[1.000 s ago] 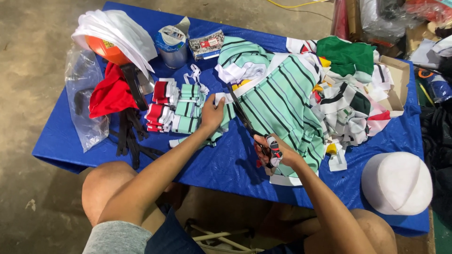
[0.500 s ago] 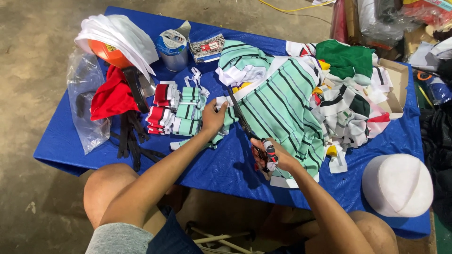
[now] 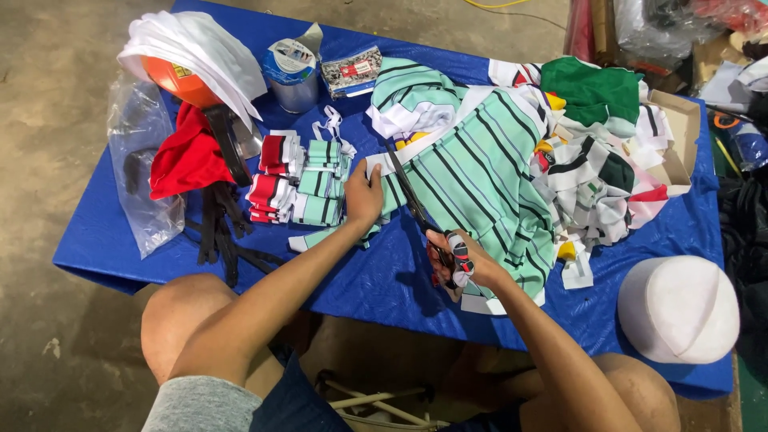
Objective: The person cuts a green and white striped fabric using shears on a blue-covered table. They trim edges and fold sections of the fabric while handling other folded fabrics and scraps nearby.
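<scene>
At right hand [image 3: 464, 260]: fingers closed through scissors [image 3: 416, 212], blades pointing away and leftward.
Blade axis: along the striped cloth [image 3: 480, 172] edge, toward left hand.
Left hand [image 3: 364, 196]: flat, pinning cloth just beside the tips; nearer the stacks [image 3: 300, 180].

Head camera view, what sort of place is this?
Probably a small garment-cutting workspace: scissors in the right hand slice striped green fabric on a blue-covered table, beside stacked cut pieces.

Left hand [image 3: 364, 196] flat, fingers spread; right hand [image 3: 464, 260] gripping, closed.
</scene>
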